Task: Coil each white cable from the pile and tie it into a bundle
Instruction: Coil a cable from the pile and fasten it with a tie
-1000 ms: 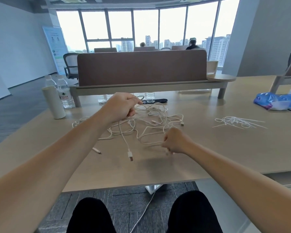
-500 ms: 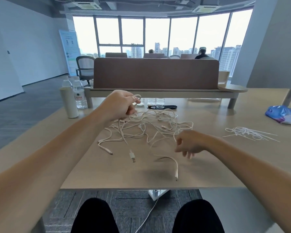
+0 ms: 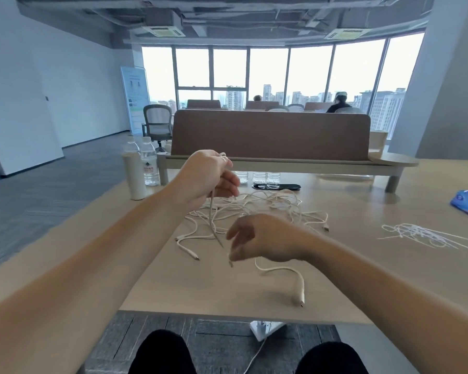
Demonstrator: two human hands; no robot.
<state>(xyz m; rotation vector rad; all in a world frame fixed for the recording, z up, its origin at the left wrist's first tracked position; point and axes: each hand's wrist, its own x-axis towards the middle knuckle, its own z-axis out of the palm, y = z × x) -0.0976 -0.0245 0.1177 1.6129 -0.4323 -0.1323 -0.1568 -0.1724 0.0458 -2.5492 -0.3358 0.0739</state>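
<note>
Since the cable (image 3: pixel 212 211) hangs from the left hand (image 3: pixel 208 176) down into the pile (image 3: pixel 270 203), the step in hand looks to be freeing one lead before any coiling starts. That is best done gently: lift straight up with the left hand, run the right hand (image 3: pixel 262 238) along the line toward its free end, and shake crossing loops off rather than tug. A hard pull would likely tighten the tangle or drag the whole pile toward the edge. Once it is clear, even loops wound to one size should give a bundle neat enough for a tie. The cable is gripped at its top, the left fingers curled round it with a small loop showing above the knuckles. From there it drops past the palm and crosses the near-left fringe of the pile. The right hand sits lower and nearer the body, just right of the cable, fingers loosely curled downward. A small plug (image 3: pixel 230 263) shows just under the fingertips, but blur hides whether it is pinched, touched or only close. The pile lies on the table (image 3: pixel 227 292) beyond the right hand and below and right of the left. A stray lead (image 3: pixel 281 271) curls from under the right wrist toward the near edge. The ties (image 3: pixel 422 236) lie well apart to the right.
</note>
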